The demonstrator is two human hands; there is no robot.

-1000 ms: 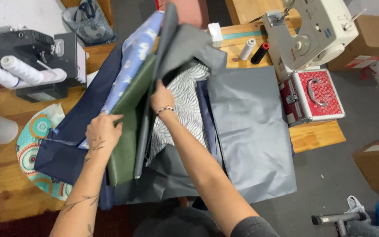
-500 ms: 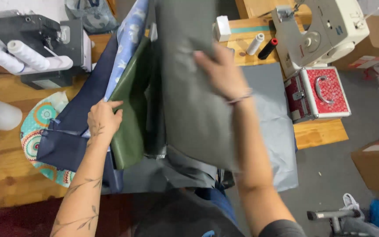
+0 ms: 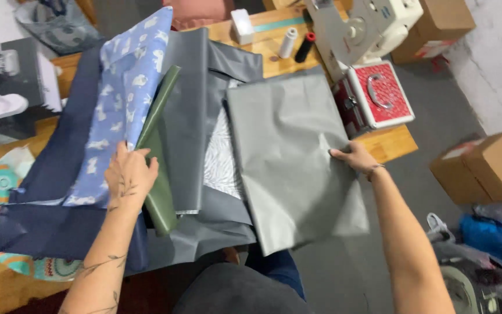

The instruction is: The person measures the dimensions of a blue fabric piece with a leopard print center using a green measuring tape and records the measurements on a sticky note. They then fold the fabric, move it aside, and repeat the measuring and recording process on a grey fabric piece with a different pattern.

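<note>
Wooden bench (image 3: pixel 387 145) in a sewing workroom, grey floor, cardboard boxes (image 3: pixel 483 166) stacked at right along a pale wall. Fabric sheets piled on the bench. Right hand (image 3: pixel 352 158) grips the right edge of a grey sheet (image 3: pixel 294 157), fingers closed on it, sheet spread flat over the pile's right side and hanging off the near edge. Left hand (image 3: pixel 129 174) lies open and flat, pressing an olive-green fold (image 3: pixel 158 168) beside a blue printed fabric (image 3: pixel 126 99) and navy cloth (image 3: pixel 59 174). Step looks like sorting through layers, grey one peeled aside. Next move likely needs the left hand to pinch another layer while the right keeps the grey clear. A red patterned case (image 3: pixel 382 93) with a silver handle sits beside a white sewing machine (image 3: pixel 373 26); white and black thread spools (image 3: pixel 297 43) stand nearby.
</note>
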